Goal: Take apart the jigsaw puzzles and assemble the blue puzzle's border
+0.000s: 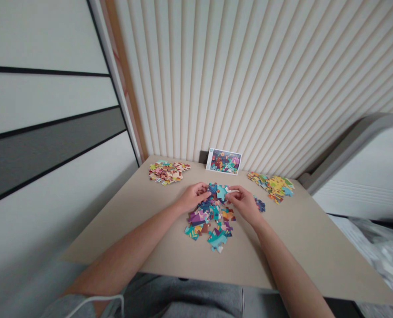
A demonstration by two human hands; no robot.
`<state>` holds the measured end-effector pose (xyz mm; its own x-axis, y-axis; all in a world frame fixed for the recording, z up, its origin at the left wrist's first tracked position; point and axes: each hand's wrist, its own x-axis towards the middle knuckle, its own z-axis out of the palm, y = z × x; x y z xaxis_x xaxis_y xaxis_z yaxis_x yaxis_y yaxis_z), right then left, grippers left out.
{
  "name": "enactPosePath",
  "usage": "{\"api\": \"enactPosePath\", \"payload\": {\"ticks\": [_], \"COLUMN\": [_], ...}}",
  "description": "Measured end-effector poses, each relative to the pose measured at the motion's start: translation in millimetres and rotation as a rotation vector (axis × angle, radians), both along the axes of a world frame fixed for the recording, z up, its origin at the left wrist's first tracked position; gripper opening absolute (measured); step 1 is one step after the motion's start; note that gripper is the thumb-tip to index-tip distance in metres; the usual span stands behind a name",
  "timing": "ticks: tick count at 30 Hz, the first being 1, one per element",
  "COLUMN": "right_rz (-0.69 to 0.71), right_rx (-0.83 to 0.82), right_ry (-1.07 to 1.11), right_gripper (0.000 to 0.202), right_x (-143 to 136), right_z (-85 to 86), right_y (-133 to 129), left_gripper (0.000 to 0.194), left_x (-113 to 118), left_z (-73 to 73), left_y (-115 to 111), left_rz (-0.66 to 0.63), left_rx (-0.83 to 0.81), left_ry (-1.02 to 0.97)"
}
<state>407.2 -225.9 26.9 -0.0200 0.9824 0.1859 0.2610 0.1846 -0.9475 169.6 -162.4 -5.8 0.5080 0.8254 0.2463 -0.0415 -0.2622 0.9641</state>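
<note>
Both hands are raised over a loose pile of colourful puzzle pieces (pixel 199 217) in the middle of the table. Between finger and thumb, my left hand (pixel 196 196) pinches a dark blue puzzle piece (pixel 212 188). Right beside it, a light blue puzzle piece (pixel 221 192) is held in the fingertips of my right hand (pixel 242 200). The two pieces are side by side; whether they interlock I cannot tell. A few dark blue pieces (pixel 259 204) show just beyond my right hand.
A picture card (pixel 224 161) of an underwater scene leans at the table's back edge. One heap of reddish and cream pieces (pixel 166 172) lies back left, one of yellow pieces (pixel 277 186) back right. The beige table (pixel 117 221) meets a ribbed wall. Plastic bags (pixel 382 251) are at the right.
</note>
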Motion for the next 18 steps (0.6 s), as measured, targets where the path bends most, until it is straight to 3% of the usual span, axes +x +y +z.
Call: {"api": "enactPosePath", "payload": {"ticks": [3,9,18], "right_rz": [-0.012,-0.033,-0.061], "right_rx": [-0.009,0.094,0.199], "right_ry": [-0.076,-0.377,-0.88], "right_gripper": [0.037,0.031,0.037], "right_x": [-13.8,-17.2,3.2], "right_z": [-2.6,-0.7,-12.4], "right_y": [-3.0,-4.7,0.0], "left_gripper": [0.036,0.037,0.033], "left_x": [0.3,1.3,1.4], "left_z": [-1.1,-2.5,-3.4], "left_y": [-1.6,-3.1,5.9], "left_rz": [-0.075,-0.069,0.18], "left_rx": [0.011,0.044,0.012], "left_ry": [0.01,0.041,-0.014]}}
